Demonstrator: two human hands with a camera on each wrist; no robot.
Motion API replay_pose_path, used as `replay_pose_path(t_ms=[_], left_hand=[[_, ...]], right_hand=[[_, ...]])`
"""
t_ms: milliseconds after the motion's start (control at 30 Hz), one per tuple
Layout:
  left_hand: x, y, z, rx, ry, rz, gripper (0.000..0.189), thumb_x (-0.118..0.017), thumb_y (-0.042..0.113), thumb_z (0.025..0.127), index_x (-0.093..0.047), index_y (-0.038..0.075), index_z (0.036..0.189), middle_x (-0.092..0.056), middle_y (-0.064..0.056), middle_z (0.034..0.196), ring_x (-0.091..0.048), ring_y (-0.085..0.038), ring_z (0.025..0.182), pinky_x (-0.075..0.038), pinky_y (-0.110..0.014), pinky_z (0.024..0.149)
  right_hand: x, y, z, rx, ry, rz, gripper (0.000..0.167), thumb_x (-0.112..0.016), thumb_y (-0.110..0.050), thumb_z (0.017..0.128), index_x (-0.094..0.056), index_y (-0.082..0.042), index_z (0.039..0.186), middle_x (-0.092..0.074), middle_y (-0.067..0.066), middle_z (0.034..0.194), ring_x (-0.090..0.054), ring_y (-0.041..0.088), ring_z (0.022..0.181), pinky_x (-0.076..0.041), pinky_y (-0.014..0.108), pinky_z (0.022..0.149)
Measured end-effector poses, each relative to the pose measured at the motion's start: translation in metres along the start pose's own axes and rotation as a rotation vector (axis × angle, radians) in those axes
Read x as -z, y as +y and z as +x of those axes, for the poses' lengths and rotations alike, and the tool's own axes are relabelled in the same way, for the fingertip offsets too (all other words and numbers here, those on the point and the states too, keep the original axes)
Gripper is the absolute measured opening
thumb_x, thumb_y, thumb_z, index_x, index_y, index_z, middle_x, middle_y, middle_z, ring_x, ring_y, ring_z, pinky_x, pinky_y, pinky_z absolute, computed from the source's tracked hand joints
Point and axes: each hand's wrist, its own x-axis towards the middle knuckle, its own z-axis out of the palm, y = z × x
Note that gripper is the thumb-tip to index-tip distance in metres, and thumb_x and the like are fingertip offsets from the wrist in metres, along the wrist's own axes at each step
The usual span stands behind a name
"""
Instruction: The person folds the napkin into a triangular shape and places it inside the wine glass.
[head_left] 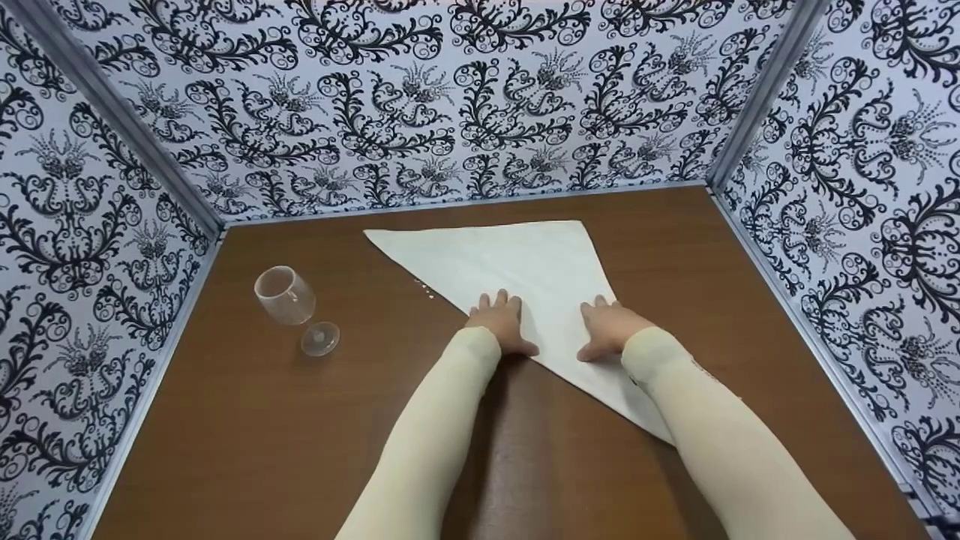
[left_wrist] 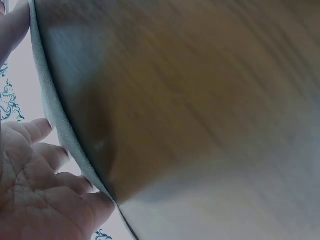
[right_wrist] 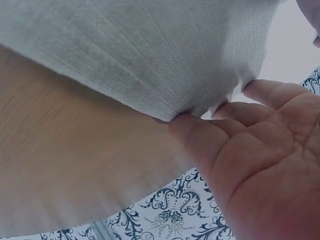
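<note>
A white cloth napkin (head_left: 525, 262), folded on the diagonal into a triangle-like shape, lies flat on the wooden table. My left hand (head_left: 497, 322) rests on it by the long slanted edge, fingers spread and thumb out to the right. To its right, my right hand (head_left: 609, 328) presses on the cloth near the right edge, its fingers spread too. In the left wrist view the left fingertips (left_wrist: 44, 127) touch the cloth along its edge. The right wrist view has the right fingertips (right_wrist: 185, 122) against the cloth, which shows small creases there.
A clear stemmed glass (head_left: 286, 297) stands upright at the left of the wooden table (head_left: 300, 435). Small white specks (head_left: 424, 287) lie beside the napkin's left edge. Patterned panels (head_left: 480, 97) wall the table at the back and both sides.
</note>
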Motion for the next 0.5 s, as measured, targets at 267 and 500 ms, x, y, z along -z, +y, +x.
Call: replay_pose_path(t_ms=[267,500], left_hand=[[0.01,0.001,-0.009,-0.004,0.003,0.078,0.104,-0.08,0.066,0.084,-0.035,0.018,0.165,-0.02,-0.013,0.176,-0.017,-0.043,0.163,-0.026,-0.056,0.129],[0.002,0.031,-0.021,-0.093,0.016,0.132,0.093,-0.072,0.06,0.091,-0.037,0.012,0.163,-0.027,-0.017,0.174,-0.028,-0.045,0.158,-0.035,-0.055,0.125]], right_hand=[[0.007,0.008,-0.001,0.068,0.06,-0.04,0.089,-0.073,-0.04,0.097,-0.033,0.008,0.161,-0.03,0.034,0.166,-0.031,0.052,0.154,-0.029,0.06,0.126],[0.006,0.021,0.002,0.117,0.106,0.014,0.08,-0.075,-0.029,0.096,-0.039,0.0,0.161,-0.03,0.029,0.168,-0.032,0.048,0.156,-0.029,0.06,0.126]])
